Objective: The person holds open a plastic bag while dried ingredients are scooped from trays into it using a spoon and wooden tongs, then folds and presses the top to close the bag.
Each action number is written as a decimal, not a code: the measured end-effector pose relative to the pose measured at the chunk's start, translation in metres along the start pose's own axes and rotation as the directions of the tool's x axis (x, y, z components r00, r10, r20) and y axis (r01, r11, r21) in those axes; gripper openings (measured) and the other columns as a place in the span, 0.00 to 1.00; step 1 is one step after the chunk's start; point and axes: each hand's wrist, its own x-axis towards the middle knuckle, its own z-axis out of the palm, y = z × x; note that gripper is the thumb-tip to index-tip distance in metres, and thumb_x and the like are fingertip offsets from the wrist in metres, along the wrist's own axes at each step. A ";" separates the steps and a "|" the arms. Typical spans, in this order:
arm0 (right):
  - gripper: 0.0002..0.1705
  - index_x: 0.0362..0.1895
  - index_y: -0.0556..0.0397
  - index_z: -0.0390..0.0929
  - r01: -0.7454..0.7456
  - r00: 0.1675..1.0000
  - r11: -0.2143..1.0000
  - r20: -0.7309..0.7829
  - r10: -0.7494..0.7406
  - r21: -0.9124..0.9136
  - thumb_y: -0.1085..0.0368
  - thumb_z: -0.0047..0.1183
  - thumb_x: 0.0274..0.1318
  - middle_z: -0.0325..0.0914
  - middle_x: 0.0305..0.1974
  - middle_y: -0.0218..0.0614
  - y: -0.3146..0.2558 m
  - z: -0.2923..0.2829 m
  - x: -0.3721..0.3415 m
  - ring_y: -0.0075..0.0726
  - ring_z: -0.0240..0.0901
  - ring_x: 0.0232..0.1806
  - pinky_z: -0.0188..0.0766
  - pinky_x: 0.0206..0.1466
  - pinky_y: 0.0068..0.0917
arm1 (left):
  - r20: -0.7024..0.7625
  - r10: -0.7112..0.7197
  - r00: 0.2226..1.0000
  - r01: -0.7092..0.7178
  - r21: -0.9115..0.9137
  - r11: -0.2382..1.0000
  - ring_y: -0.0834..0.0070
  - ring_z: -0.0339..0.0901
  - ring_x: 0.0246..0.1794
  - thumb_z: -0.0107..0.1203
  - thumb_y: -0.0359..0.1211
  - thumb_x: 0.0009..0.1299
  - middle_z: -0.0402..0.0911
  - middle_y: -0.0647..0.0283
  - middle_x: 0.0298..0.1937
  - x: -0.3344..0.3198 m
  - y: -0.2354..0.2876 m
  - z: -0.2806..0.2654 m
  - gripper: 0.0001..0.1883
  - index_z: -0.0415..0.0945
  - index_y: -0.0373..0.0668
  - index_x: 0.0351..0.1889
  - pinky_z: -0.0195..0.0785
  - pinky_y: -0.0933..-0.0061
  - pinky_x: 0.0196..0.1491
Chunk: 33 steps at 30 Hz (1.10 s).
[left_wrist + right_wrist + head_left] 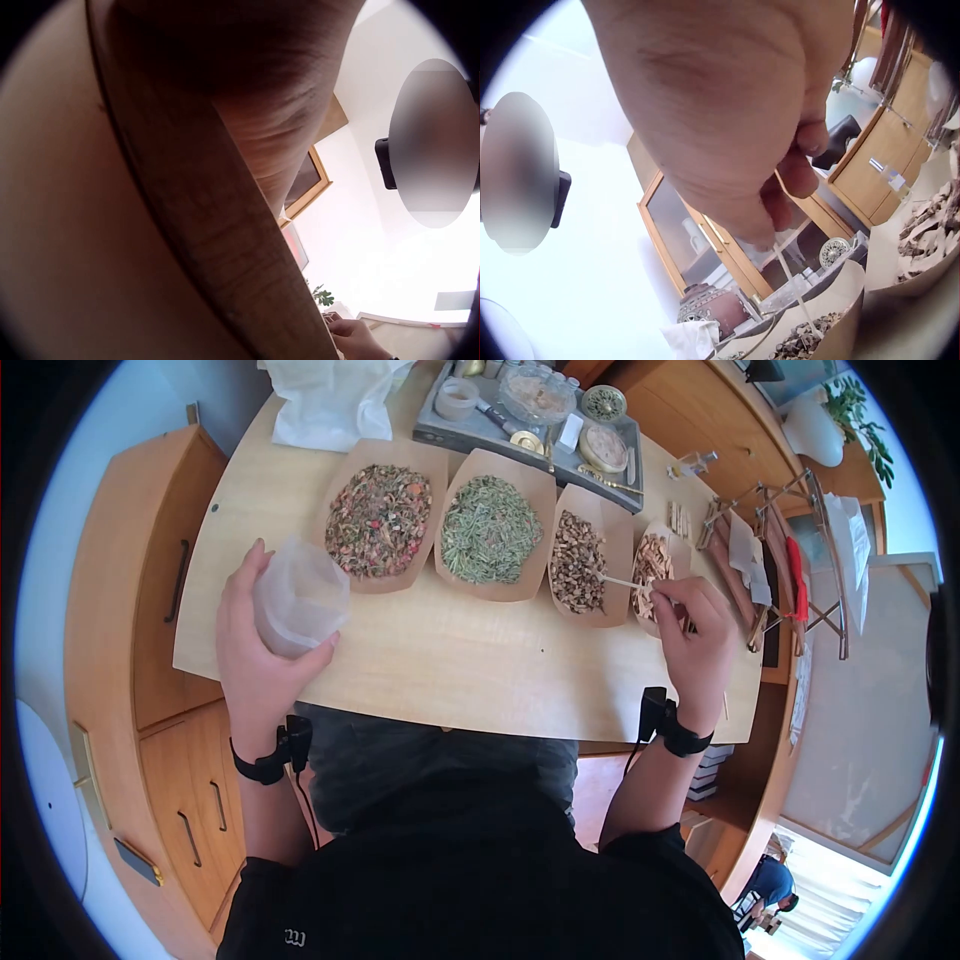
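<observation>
My left hand (258, 645) holds a translucent whitish pouch (300, 597), thumb on its near side and fingers along its left, at the left of the table. In the left wrist view the hand and forearm fill the frame and hide the pouch. With thumb and fingertips my right hand (697, 640) pinches a thin pale stick (793, 289). The stick's far end reaches the dark brown chips (578, 565) in a paper tray. Beneath the right hand lies a tray of lighter wood-like shavings (655, 565), partly hidden by the fingers.
Two more paper trays hold mixed dried petals (378, 520) and green needle-like herbs (490, 530). Behind them stands a grey tray (450, 435) with bowls and jars. A white bag (330, 405) lies back left; a folding rack (770, 550) stands right of the right hand.
</observation>
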 end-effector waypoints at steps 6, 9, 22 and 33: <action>0.08 0.49 0.57 0.91 -0.076 0.990 0.991 0.112 0.088 -0.110 0.74 0.69 0.68 0.86 0.43 0.37 -0.009 -0.005 -0.001 0.34 0.79 0.33 0.77 0.39 0.30 | -0.034 0.034 0.999 -0.032 0.048 0.998 0.50 0.78 0.77 0.82 0.31 0.53 0.78 0.46 0.76 0.001 -0.003 -0.002 0.57 0.67 0.39 0.85 0.70 0.51 0.79; 0.08 0.51 0.57 0.91 -0.128 0.982 0.990 0.132 0.134 -0.056 0.73 0.68 0.70 0.84 0.43 0.35 0.006 -0.009 0.001 0.30 0.77 0.34 0.74 0.40 0.28 | -0.026 0.019 0.999 -0.018 0.061 0.998 0.48 0.78 0.76 0.83 0.32 0.52 0.79 0.47 0.75 0.000 0.000 -0.003 0.57 0.68 0.40 0.85 0.71 0.50 0.77; 0.07 0.50 0.59 0.92 0.025 0.999 0.993 0.023 -0.028 0.115 0.77 0.68 0.70 0.84 0.45 0.35 -0.067 0.014 0.045 0.25 0.79 0.39 0.73 0.43 0.25 | -0.041 0.011 0.999 -0.001 0.247 0.969 0.50 0.75 0.74 0.83 0.37 0.48 0.80 0.55 0.73 -0.006 0.000 -0.031 0.56 0.74 0.49 0.82 0.66 0.45 0.77; 0.07 0.48 0.59 0.92 0.162 0.961 0.980 0.209 -0.184 0.118 0.73 0.69 0.67 0.82 0.39 0.39 -0.117 0.082 0.102 0.43 0.81 0.37 0.75 0.43 0.36 | 0.154 0.002 0.988 -0.043 0.262 0.964 0.51 0.76 0.73 0.85 0.39 0.46 0.81 0.56 0.72 0.019 0.003 -0.047 0.57 0.77 0.51 0.81 0.65 0.46 0.77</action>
